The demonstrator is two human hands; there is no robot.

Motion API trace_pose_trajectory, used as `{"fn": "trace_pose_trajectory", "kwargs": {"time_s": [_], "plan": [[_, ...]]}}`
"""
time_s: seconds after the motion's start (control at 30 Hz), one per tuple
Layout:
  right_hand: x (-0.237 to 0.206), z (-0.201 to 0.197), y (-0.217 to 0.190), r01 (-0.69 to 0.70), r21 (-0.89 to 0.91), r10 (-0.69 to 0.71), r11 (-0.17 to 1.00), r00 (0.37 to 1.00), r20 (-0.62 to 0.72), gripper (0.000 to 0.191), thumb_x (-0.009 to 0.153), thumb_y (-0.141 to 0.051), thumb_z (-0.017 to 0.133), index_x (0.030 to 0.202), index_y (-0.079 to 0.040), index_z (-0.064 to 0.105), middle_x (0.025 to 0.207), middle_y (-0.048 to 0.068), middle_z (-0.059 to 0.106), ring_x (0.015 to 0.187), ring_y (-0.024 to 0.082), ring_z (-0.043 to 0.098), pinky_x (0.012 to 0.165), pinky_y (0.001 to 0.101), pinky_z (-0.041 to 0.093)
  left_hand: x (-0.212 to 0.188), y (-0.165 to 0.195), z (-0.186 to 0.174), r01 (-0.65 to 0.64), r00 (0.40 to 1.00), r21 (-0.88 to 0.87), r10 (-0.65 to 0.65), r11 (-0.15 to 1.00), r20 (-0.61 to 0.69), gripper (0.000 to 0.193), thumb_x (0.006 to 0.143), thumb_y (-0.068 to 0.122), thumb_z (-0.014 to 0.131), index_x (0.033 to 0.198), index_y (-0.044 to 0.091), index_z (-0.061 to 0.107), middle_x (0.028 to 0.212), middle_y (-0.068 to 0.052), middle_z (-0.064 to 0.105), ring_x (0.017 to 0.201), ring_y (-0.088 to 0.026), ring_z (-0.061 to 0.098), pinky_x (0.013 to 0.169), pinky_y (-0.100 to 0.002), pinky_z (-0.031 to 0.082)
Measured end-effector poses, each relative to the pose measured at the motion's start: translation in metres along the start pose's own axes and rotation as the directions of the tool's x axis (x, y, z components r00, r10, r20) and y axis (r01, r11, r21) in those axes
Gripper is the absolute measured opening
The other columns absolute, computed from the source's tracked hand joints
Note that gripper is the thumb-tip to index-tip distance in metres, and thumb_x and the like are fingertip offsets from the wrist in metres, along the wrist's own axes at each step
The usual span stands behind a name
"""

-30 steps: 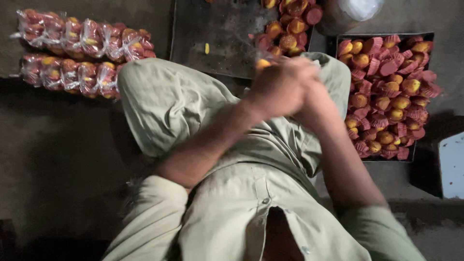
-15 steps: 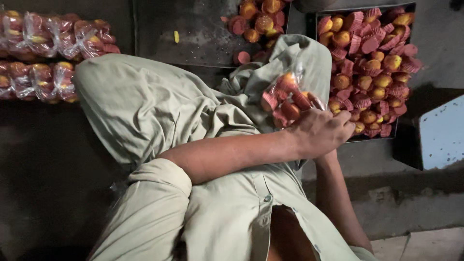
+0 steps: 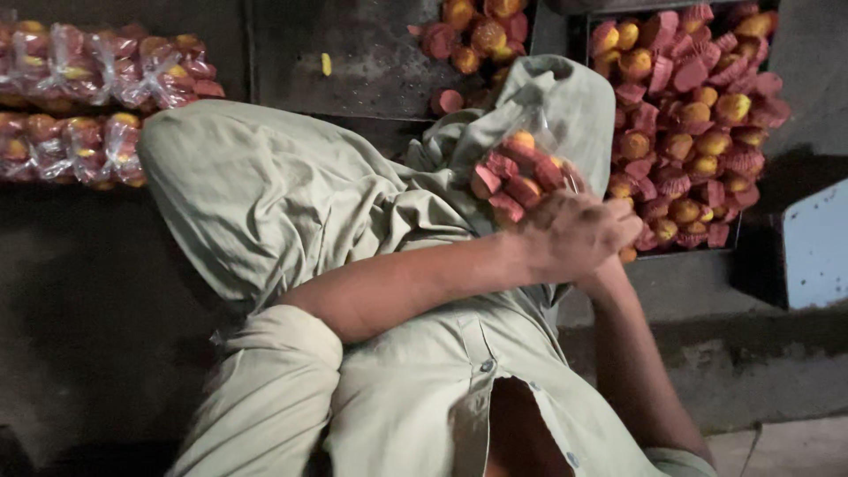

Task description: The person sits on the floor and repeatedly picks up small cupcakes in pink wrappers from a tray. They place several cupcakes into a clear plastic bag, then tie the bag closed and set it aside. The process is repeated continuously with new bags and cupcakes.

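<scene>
In the head view, the left hand (image 3: 574, 234) closes around the lower end of a clear plastic bag of small cakes (image 3: 517, 172) in red paper cups, held against the raised knee (image 3: 265, 194). The right hand is hidden behind the left, so its grip cannot be told. Just right lies a tray of loose cakes (image 3: 698, 124), and filled bags (image 3: 88, 97) sit far left.

One clear bag of cupcakes (image 3: 517, 172), one tray (image 3: 698, 256), two rows of packed bags (image 3: 97, 97).
</scene>
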State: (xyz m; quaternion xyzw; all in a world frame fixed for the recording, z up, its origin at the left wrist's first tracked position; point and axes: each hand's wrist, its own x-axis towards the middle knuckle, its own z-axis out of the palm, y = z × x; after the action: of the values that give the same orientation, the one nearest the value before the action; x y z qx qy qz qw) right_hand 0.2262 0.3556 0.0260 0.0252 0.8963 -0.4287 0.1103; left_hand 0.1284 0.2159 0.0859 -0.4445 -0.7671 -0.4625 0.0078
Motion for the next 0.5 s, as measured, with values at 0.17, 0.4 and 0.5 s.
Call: {"fn": "trace_pose_trajectory", "kwargs": {"time_s": [0.17,0.4,0.5], "plan": [[-0.032,-0.030,-0.067,-0.211,-0.346,0.240,0.914,0.970,0.042,0.034,0.078,-0.016,0.072,0.112,-0.009,0.068,0.108,0.010,0.069,0.110,0.032,0.064,0.096,0.0434,0.047,0.012,-0.005,-0.036,-0.205,0.978,0.060,0.206,0.977,-0.024,0.009,0.089,0.017,0.059,0.094,0.014,0.065,0.097,-0.006,0.063,0.089,-0.025,0.065,0.073,-0.044,0.055],[-0.016,-0.028,-0.087,0.233,-0.616,-0.383,0.752,0.916,-0.122,0.036,0.066,-0.008,0.076,0.101,-0.006,0.067,0.114,0.011,0.068,0.109,0.031,0.066,0.100,0.0552,0.040,0.065,-0.030,-0.089,-0.589,0.535,0.190,0.203,0.786,0.820,0.010,0.084,0.018,0.065,0.086,0.014,0.074,0.093,-0.006,0.070,0.098,-0.023,0.057,0.096,-0.042,0.044],[0.007,-0.022,-0.080,0.248,-0.576,-0.469,0.779,0.840,-0.272,0.031,0.079,-0.002,0.074,0.108,-0.004,0.063,0.120,0.014,0.065,0.113,0.033,0.064,0.095,0.0481,0.048,0.051,-0.061,-0.110,-0.671,0.724,0.260,0.537,0.695,0.434,0.014,0.064,0.025,0.074,0.077,0.018,0.073,0.103,-0.006,0.068,0.115,-0.027,0.060,0.097,-0.054,0.051]]}}
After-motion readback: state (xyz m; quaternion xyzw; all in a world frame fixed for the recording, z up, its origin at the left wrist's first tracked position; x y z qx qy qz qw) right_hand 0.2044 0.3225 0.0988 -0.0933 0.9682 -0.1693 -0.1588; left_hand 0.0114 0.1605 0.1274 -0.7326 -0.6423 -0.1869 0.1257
